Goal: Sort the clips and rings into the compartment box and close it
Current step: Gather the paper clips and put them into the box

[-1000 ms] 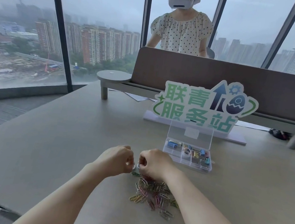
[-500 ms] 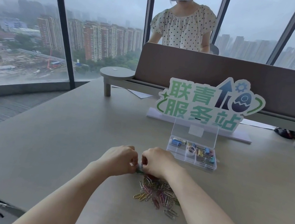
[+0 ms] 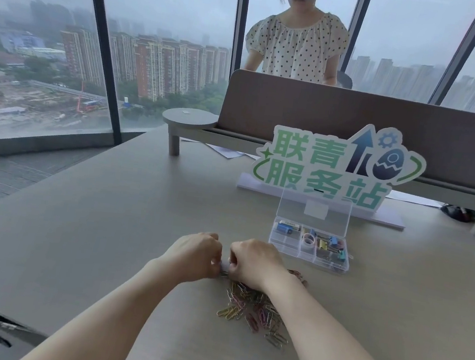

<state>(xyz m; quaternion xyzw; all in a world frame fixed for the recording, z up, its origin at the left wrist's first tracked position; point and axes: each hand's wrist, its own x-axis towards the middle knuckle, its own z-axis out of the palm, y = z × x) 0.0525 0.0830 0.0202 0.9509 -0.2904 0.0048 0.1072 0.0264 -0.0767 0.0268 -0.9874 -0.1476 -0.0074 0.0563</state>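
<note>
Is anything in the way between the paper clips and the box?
Nothing visible. Bare grey table lies between the heap of coloured paper clips and the clear plastic compartment box, whose lid stands open.

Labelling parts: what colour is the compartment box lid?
Clear, see-through lid with a white label, head view.

Both hands (image 3: 225, 260) pinch above paper clips (image 3: 256, 307).
</note>
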